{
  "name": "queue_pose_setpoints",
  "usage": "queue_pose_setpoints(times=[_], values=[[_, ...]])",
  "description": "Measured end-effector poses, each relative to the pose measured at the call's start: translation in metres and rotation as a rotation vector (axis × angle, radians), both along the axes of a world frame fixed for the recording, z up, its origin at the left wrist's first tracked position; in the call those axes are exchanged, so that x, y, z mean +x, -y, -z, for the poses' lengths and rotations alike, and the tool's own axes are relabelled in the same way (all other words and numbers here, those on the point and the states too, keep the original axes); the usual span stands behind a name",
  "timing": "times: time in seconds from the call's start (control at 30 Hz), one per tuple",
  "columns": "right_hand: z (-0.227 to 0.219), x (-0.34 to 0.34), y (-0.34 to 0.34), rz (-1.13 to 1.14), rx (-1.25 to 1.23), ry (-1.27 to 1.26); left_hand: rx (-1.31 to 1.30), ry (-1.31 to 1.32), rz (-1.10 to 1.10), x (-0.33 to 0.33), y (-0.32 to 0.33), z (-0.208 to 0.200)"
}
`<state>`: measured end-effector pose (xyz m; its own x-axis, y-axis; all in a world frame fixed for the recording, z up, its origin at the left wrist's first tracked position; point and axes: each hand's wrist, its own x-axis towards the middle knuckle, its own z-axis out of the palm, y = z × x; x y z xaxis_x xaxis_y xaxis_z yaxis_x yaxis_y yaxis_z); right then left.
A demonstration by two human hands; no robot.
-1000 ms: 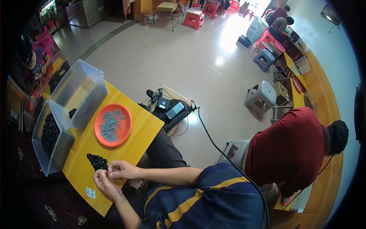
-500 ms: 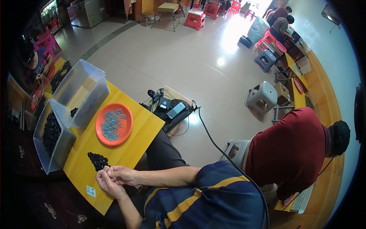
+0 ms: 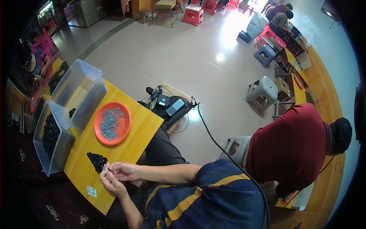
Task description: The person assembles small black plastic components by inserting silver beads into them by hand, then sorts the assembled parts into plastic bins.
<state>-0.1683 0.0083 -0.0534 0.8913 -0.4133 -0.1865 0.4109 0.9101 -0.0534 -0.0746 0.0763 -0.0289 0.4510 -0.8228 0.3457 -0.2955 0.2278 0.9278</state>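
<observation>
- Fingers of the left hand (image 3: 113, 184) and the right hand (image 3: 125, 171) are drawn together in a pinch, tips meeting near the table's edge; whatever may sit between them is too small to make out.
- Just beyond the fingertips, a pile of small black rings (image 3: 97, 160) lies on the yellow table (image 3: 143, 123), tapering away from the hands; whether the fingers touch it, I cannot tell.
- Near the left hand, a white label (image 3: 91, 191) is on the tabletop.
- Past the pile stands a round orange-red plate (image 3: 126, 129), holding a loose heap of thin grey pieces (image 3: 109, 124).
- Along the table's far side are two clear plastic bins: the closer bin (image 3: 64, 152) holds many black pieces (image 3: 50, 134), the larger bin (image 3: 91, 93) a small clump of black ones.
- Off the table's right end, electronic devices and cables sit by a black bag (image 3: 184, 113).
- To the right, a co-worker in a dark red top (image 3: 288, 147) bends away; beyond are a grey stool (image 3: 263, 92) and, farther off, red stools (image 3: 193, 16).
</observation>
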Motion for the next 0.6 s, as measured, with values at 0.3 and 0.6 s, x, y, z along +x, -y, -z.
queue_pose_setpoints(times=[0.3, 0.6], values=[[0.000, 0.000, 0.003, 0.049, -0.043, 0.124, -0.031, 0.369, -0.030, -0.006, 0.003, -0.023], [-0.003, -0.007, 0.010, 0.052, -0.132, -0.133, -0.039, 0.355, 0.064, -0.009, 0.002, -0.020]])
